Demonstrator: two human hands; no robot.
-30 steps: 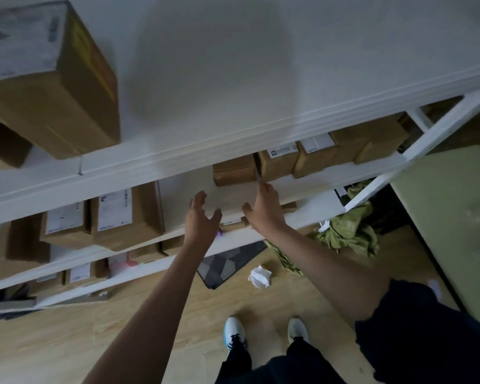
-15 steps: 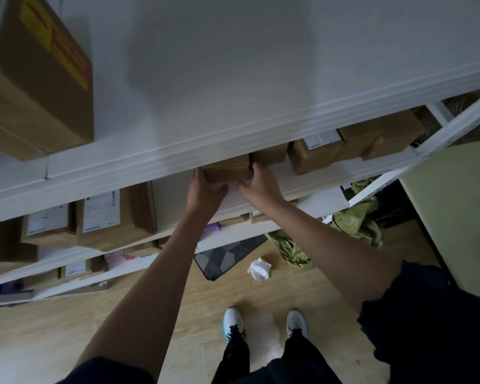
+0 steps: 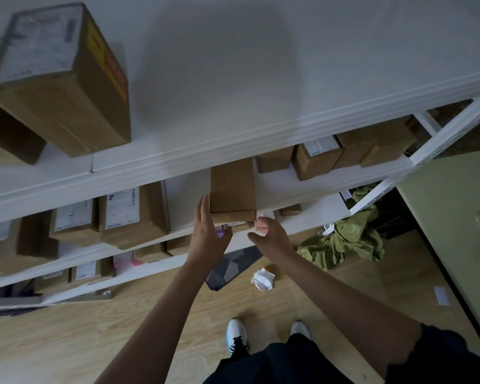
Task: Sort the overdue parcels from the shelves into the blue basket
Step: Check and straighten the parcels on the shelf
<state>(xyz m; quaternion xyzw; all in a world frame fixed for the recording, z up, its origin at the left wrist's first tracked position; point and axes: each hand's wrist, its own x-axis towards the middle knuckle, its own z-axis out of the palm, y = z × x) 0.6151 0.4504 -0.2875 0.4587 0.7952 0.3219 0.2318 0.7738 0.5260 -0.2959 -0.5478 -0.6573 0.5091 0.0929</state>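
Observation:
A plain brown cardboard parcel (image 3: 232, 189) juts out over the front edge of the second shelf (image 3: 302, 187), pulled forward from the row of parcels. My left hand (image 3: 208, 231) lies with straight fingers against the parcel's left side. My right hand (image 3: 269, 236) is at its front right corner, fingertips touching the lower edge. More labelled parcels (image 3: 122, 212) stand on the same shelf to the left, and others (image 3: 316, 159) to the right. No blue basket is in view.
A large box (image 3: 64, 79) with a yellow-red label sits on the top shelf at left. Lower shelves hold further parcels. On the wooden floor lie a crumpled white paper (image 3: 262, 279), a green cloth (image 3: 344, 239) and a dark mat. A pale green table (image 3: 455, 217) stands at right.
Both hands reached in to a parcel at the back of the second shelf and drew it forward; it now sticks out past the shelf edge between them.

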